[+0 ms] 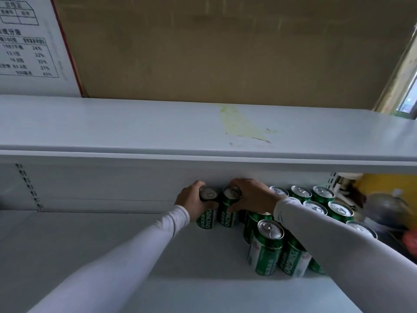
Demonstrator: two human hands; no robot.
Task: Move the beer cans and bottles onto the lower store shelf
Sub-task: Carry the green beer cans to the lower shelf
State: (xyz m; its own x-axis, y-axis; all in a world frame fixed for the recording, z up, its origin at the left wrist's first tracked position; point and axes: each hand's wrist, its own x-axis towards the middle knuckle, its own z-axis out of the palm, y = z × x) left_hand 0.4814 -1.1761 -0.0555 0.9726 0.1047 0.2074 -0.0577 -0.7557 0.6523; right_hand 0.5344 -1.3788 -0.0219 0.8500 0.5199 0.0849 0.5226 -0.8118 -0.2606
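My left hand (191, 201) grips a green Tsingtao beer can (207, 219) standing upright at the back of the lower white shelf (135, 249). Right beside it, my right hand (255, 196) grips a second green can (228, 216), fingers curled over its rim. The two cans stand almost touching. To the right, several more green cans (268, 247) stand in rows on the same shelf, partly hidden under my right sleeve.
An upper white shelf (203, 132) with a yellowish stain overhangs the cans closely. A brown board leans behind it, and a printed white sheet (29, 46) at upper left. Dark and yellow items (388, 211) sit past the shelf's right end.
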